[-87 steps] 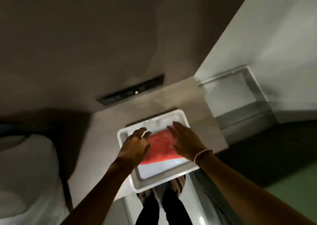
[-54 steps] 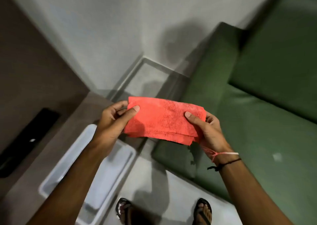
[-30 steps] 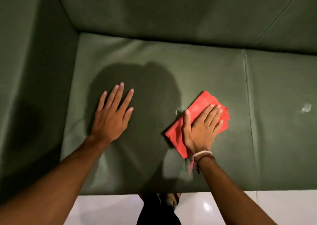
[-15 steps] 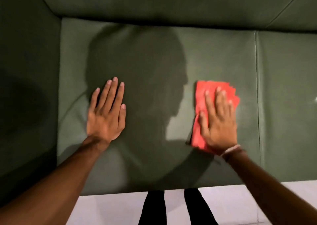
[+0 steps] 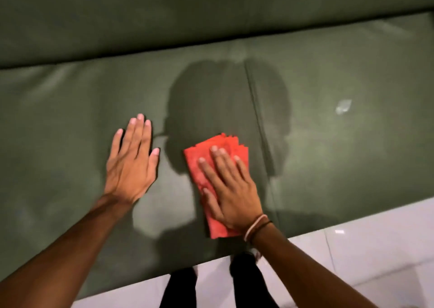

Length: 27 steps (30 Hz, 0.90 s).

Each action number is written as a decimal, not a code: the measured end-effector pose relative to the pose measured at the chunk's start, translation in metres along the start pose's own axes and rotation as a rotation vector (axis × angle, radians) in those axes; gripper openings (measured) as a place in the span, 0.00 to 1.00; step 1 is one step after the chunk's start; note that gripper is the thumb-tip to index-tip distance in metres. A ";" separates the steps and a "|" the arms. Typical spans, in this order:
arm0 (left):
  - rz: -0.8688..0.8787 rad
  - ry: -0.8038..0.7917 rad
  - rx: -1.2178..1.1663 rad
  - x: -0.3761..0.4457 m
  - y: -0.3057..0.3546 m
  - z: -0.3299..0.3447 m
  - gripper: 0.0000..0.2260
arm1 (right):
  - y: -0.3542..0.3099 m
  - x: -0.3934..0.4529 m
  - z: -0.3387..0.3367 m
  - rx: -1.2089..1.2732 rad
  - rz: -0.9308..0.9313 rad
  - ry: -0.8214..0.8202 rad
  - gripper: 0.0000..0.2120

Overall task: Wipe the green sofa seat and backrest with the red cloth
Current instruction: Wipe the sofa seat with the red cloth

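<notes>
Pressing down on the cloth [image 5: 217, 164], the right hand [image 5: 231, 190] lies flat with its fingers spread a bit, palm covering most of the middle. It's not gripping anything, just an open palm pinning the folded red square to the seat [image 5: 70, 120]. Cloth corners stick out past the fingertips at the top and under the wrist at the bottom, so the cloth runs longer than the hand does. There are a couple of bands [image 5: 256, 226] on that wrist.

To the left of the cloth, just beside it but not touching, the left hand [image 5: 131, 164] is flat on the seat too, fingers together and straight, holding nothing.

Just right of the right hand is the seam [image 5: 260, 124] between cushions, so the cloth sits on the left cushion near that line. Further right, well apart from both hands, there's a small pale smudge [image 5: 343, 106] on the other cushion. Past the fingertips is the backrest [image 5: 211, 14], with a head-shaped shadow falling on the seat. Near the wrists the seat edge meets a white floor [image 5: 364, 249], with dark trouser legs [image 5: 178, 289] showing.
</notes>
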State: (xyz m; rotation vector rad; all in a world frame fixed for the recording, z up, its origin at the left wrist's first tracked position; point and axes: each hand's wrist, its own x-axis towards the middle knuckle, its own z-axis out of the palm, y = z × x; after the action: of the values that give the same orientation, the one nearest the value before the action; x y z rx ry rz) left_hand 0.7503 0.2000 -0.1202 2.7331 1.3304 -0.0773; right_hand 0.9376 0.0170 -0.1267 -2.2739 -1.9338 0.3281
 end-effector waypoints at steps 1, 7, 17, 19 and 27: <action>0.040 0.000 -0.015 0.016 0.032 0.003 0.29 | 0.035 -0.012 -0.010 -0.030 0.066 0.007 0.32; 0.118 0.021 -0.098 0.100 0.202 0.020 0.29 | 0.242 -0.058 -0.068 -0.082 0.596 0.099 0.31; 0.062 0.121 -0.014 0.108 0.210 0.043 0.29 | 0.246 0.065 -0.066 -0.080 0.613 0.164 0.33; 0.065 0.110 -0.006 0.107 0.209 0.042 0.30 | 0.236 0.036 -0.066 -0.091 0.358 0.094 0.32; 0.072 0.137 0.007 0.108 0.206 0.052 0.30 | 0.373 0.071 -0.111 -0.053 0.749 0.145 0.36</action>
State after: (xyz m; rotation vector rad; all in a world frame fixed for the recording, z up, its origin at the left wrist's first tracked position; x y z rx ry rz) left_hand 0.9791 0.1522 -0.1679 2.8343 1.2634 0.1132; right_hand 1.3335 0.0297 -0.1159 -2.8781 -0.9675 0.1723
